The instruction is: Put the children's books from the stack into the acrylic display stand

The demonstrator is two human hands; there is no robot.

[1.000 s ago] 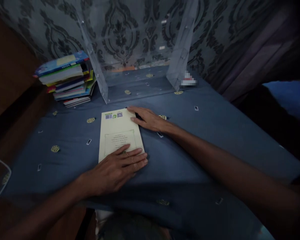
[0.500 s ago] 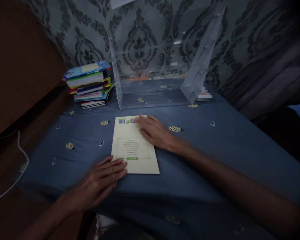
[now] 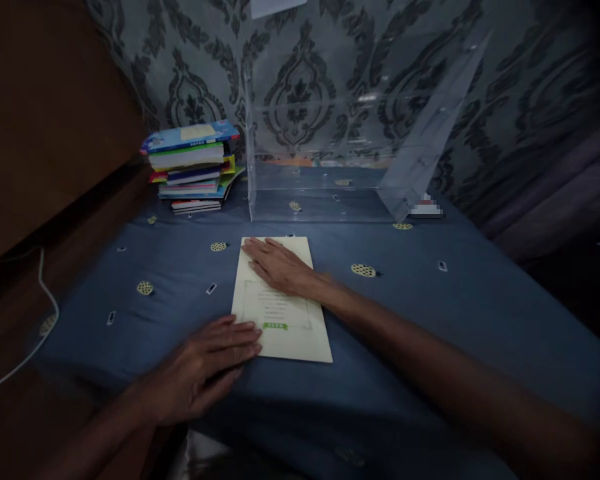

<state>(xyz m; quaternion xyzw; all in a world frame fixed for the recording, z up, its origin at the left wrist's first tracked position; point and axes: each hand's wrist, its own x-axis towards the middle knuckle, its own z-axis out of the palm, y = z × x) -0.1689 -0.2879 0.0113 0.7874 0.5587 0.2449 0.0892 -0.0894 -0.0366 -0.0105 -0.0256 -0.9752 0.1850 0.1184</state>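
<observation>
one pale booklet [image 3: 295, 343], flat toward the near edge of the blue worktop [image 3: 405, 320]. left hand [image 3: 205, 363]: fingers slightly parted, on its near left corner. right hand [image 3: 280, 263]: palm down across its far end, fingers loosely spread. one stack of books [image 3: 195, 160], far left.

The one view looks from the person's head, above the near edge of the table [image 3: 480, 293], facing forward and down across it to the wall [image 3: 195, 93] past the far edge. It is near enough for both forearms to loom large, the left hand [image 3: 205, 367] and right hand [image 3: 280, 268] around mid-view.
</observation>
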